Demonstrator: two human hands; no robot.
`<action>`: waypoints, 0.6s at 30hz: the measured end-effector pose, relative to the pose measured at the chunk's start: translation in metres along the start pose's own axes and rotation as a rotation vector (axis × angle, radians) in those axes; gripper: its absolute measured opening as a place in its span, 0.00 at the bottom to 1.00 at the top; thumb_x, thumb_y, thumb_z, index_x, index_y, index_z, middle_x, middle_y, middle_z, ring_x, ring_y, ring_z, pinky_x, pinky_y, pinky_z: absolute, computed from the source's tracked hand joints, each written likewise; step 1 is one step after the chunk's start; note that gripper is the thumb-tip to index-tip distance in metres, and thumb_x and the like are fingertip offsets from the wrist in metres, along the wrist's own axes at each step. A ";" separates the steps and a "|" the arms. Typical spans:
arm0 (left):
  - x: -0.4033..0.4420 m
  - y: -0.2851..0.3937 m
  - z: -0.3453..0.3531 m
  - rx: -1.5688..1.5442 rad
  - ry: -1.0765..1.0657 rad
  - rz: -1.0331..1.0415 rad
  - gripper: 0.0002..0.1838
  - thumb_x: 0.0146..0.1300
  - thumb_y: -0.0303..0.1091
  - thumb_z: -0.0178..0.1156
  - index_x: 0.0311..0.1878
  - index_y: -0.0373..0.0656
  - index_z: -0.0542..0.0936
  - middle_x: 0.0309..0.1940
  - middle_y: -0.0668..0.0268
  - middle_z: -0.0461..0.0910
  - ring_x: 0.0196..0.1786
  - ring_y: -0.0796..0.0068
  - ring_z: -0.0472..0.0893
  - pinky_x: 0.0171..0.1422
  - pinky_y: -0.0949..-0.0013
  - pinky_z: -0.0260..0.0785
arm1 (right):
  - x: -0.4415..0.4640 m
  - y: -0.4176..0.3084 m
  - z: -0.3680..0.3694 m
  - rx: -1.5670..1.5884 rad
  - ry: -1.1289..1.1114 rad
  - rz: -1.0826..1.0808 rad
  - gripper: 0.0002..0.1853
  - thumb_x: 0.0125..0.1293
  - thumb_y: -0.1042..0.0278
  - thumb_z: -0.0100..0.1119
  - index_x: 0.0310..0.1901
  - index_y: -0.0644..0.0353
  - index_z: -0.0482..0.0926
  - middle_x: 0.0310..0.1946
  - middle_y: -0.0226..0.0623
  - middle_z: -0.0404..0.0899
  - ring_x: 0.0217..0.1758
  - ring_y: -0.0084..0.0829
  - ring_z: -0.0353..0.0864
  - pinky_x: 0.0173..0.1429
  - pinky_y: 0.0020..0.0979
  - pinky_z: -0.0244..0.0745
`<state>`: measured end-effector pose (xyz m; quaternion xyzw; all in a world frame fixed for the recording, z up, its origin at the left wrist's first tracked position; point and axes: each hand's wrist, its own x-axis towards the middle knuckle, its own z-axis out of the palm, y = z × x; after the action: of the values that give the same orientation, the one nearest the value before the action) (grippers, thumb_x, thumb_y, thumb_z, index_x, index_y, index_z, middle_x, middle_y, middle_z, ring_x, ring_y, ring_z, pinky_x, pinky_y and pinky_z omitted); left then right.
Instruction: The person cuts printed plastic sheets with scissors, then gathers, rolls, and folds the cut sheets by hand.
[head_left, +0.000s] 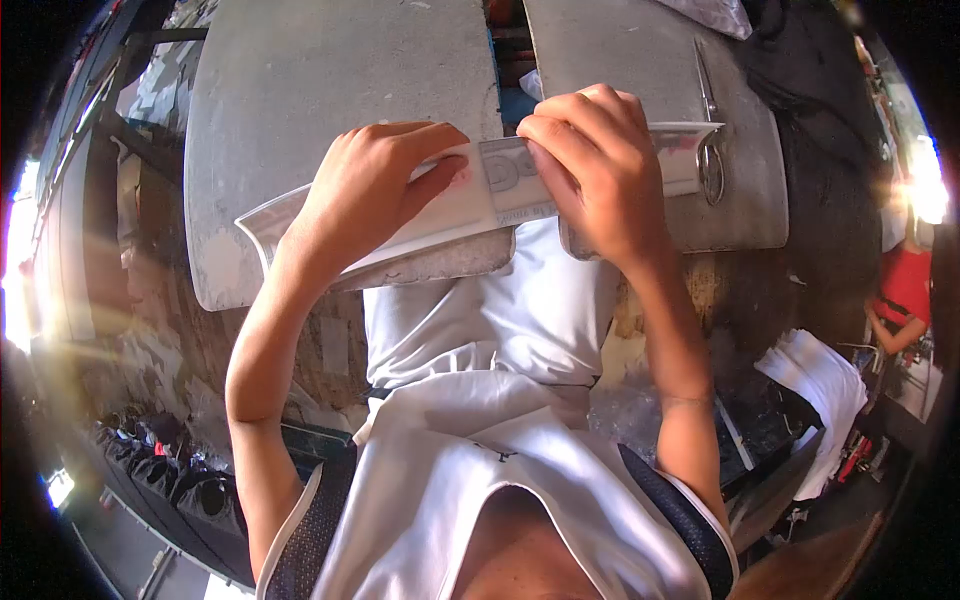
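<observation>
A long folded strip of whitish, translucent sheet (520,181) with faint grey and reddish print lies across the near part of a grey split board (340,75). My left hand (385,185) is bent over the strip's left half, its thumb and fingers pinching the upper edge. My right hand (592,160) grips the same edge right of the middle, fingertips pressed together. Between the hands a grey printed letter shows. Metal scissors (709,150) lie at the strip's right end, beside my right hand.
A white cloth (815,395) hangs at the right. Dark fabric (820,120) lies beyond the board's right edge. A person in red (905,290) is at the far right. Dark items (180,475) are at the lower left. The board has a central gap.
</observation>
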<state>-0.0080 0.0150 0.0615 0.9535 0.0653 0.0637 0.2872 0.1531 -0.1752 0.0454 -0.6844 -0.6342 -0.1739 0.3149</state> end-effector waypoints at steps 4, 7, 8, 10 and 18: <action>-0.002 0.000 0.001 -0.025 0.039 0.039 0.12 0.68 0.35 0.68 0.51 0.40 0.87 0.45 0.55 0.88 0.43 0.53 0.89 0.47 0.59 0.81 | 0.001 -0.005 -0.006 0.015 -0.036 0.007 0.12 0.56 0.73 0.70 0.44 0.58 0.84 0.40 0.28 0.80 0.46 0.34 0.78 0.56 0.39 0.68; -0.002 0.000 0.004 0.013 0.078 0.068 0.13 0.68 0.35 0.68 0.51 0.40 0.87 0.44 0.55 0.89 0.42 0.53 0.89 0.47 0.59 0.82 | -0.001 -0.009 -0.009 0.062 -0.056 0.072 0.17 0.56 0.72 0.71 0.50 0.55 0.86 0.45 0.30 0.80 0.50 0.35 0.78 0.58 0.40 0.69; -0.002 -0.001 0.004 0.011 0.076 0.066 0.13 0.68 0.35 0.68 0.51 0.40 0.87 0.44 0.55 0.89 0.42 0.53 0.89 0.47 0.59 0.82 | -0.001 -0.011 -0.010 0.030 -0.029 0.035 0.20 0.56 0.72 0.71 0.53 0.52 0.86 0.49 0.31 0.80 0.53 0.36 0.78 0.60 0.41 0.69; -0.002 -0.002 0.005 -0.029 0.072 0.033 0.13 0.68 0.35 0.69 0.51 0.40 0.87 0.44 0.55 0.88 0.42 0.53 0.89 0.46 0.59 0.81 | -0.002 -0.016 -0.009 0.006 -0.008 -0.002 0.24 0.56 0.71 0.71 0.57 0.50 0.87 0.53 0.33 0.80 0.56 0.38 0.78 0.63 0.42 0.69; 0.001 0.003 0.002 0.023 0.053 0.074 0.11 0.65 0.34 0.70 0.48 0.40 0.86 0.40 0.57 0.88 0.41 0.53 0.88 0.45 0.58 0.80 | -0.010 -0.020 0.002 -0.043 -0.040 0.113 0.29 0.53 0.81 0.70 0.59 0.45 0.88 0.59 0.34 0.83 0.59 0.41 0.79 0.68 0.42 0.69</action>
<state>-0.0069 0.0117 0.0615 0.9564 0.0383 0.0987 0.2720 0.1319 -0.1821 0.0418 -0.7289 -0.5968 -0.1557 0.2970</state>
